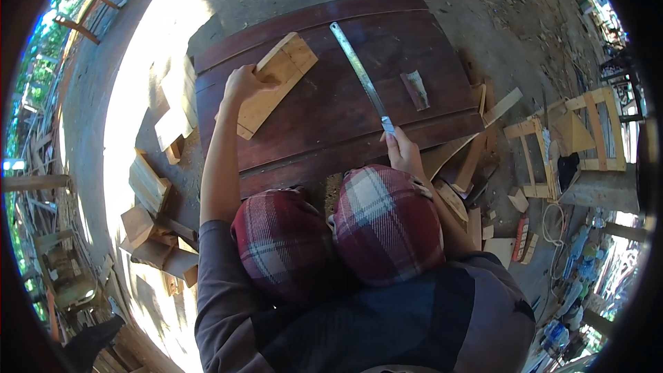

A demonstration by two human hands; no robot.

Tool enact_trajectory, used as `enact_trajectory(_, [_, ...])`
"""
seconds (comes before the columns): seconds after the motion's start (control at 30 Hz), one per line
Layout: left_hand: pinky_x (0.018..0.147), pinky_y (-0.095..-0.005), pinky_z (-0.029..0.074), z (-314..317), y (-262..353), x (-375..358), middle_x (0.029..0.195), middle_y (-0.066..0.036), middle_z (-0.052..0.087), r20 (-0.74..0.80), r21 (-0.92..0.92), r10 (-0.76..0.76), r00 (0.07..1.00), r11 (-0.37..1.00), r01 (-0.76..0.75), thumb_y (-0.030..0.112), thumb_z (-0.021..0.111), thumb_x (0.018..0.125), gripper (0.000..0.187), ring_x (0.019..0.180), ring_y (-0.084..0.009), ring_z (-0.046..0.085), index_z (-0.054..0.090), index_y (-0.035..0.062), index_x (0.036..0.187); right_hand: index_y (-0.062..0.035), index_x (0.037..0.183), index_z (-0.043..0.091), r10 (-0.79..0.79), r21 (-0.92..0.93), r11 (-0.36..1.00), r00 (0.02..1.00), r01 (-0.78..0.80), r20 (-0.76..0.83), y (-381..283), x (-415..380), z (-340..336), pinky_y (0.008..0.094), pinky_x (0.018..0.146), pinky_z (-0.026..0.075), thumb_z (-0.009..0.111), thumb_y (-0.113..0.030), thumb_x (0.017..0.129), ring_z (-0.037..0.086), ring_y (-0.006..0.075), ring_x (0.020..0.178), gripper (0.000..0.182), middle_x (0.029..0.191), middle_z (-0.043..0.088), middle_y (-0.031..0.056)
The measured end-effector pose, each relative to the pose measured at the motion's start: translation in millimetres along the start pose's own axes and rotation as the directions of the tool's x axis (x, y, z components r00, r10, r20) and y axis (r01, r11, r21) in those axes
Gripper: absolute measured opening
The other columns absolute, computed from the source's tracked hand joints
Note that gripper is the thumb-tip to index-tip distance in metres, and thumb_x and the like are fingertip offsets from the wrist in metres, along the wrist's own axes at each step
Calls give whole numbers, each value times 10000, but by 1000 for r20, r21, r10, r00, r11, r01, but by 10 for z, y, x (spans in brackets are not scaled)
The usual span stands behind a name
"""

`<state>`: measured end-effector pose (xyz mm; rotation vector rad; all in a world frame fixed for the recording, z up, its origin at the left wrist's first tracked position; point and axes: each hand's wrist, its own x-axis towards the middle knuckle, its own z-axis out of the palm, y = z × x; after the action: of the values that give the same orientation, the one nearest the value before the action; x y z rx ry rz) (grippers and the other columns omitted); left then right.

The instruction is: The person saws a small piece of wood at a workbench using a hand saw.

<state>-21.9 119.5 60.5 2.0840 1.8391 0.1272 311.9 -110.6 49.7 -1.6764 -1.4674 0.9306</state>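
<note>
My left hand (250, 85) grips the left edge of a pale wooden board (284, 77), which lies slanted on a dark reddish-brown wooden panel (324, 139). Pencil-like lines cross the board near its upper end. In my right hand (400, 146) is the near end of a long, narrow metal strip (359, 69), like a blade or ruler. The strip points up and away over the panel, apart from the board. A small curved scrap with a pale, worn face (416, 90) rests on the panel to the right of the strip.
Wood offcuts (149, 183) lie on the ground left of the panel, and more scraps (471, 166) lie to the right. A wooden frame (602, 131) stands at the far right, near a looped cord (552, 224). My knees (388, 224) are at the panel's near edge.
</note>
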Motion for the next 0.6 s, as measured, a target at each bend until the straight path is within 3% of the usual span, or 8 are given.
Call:
enact_trajectory(0.2, [713,-401,489,54,169,-183,797,-133,675,-76,49,21,997,999,-17,534,806,573,560,775,-300,658,631,57,810,-85,923,542,-58,1,998,998,58,0,80,16,70,404,503,404,428,-211,983,578,321,519,181,582,529,119])
enact_trajectory(0.3, [711,-413,518,66,266,-310,801,-121,684,-75,127,76,994,990,-66,515,798,600,533,790,-304,671,634,82,865,-89,929,541,-86,-12,996,996,86,0,79,36,106,438,516,414,433,-216,980,596,364,559,174,597,556,142])
enact_trajectory(0.5, [684,-431,523,251,348,-455,800,-128,684,-179,187,78,981,981,-44,536,772,646,546,774,-323,672,600,86,904,-99,939,524,14,-186,982,1000,-16,-14,168,57,112,496,528,422,438,-236,974,597,403,593,165,601,583,169])
enact_trajectory(0.6, [676,-426,526,232,357,-476,794,-129,682,-184,185,91,979,981,-56,521,772,655,528,770,-321,673,596,86,896,-98,931,518,-64,-256,966,995,43,-71,278,53,137,511,534,435,435,-238,970,601,408,598,168,598,588,167])
